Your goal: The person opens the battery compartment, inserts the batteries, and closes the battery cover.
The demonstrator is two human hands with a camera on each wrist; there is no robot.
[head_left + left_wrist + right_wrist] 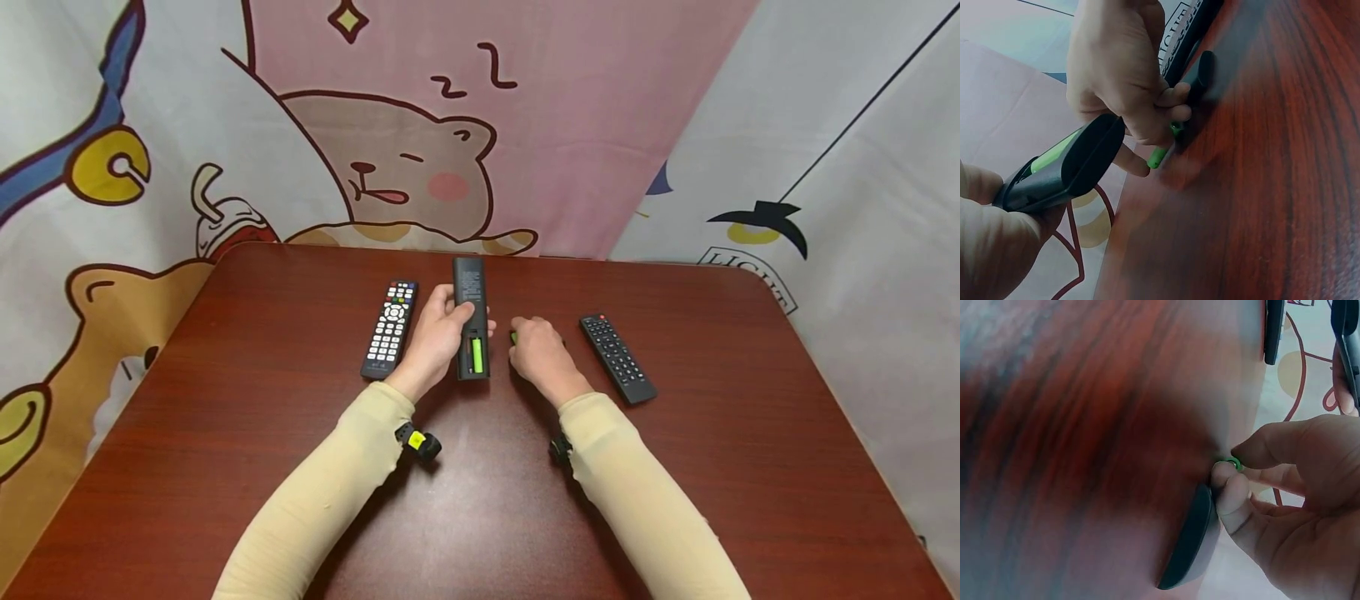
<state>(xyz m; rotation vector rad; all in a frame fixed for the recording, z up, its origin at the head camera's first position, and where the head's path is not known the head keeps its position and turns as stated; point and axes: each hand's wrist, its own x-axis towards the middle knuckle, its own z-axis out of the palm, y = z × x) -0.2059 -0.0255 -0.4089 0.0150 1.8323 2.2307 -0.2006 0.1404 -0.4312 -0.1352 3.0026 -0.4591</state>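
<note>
My left hand (437, 333) grips a dark remote control (470, 279), its back turned up and its thumb across it. Its battery compartment is uncovered at the near end, with one green battery (477, 355) lying along the right side. To the right, my right hand (542, 354) is low at the table, thumb and fingers pinching a second green battery (1235, 464). Most of that battery is hidden by the fingers; its tip shows in the left wrist view too. A smooth dark piece (1191, 540) lies close beside these fingers.
A black remote with white buttons (390, 330) lies left of my left hand. Another black remote (618, 358) lies right of my right hand, buttons up. The brown table (712, 467) ends at a patterned cloth (570, 125).
</note>
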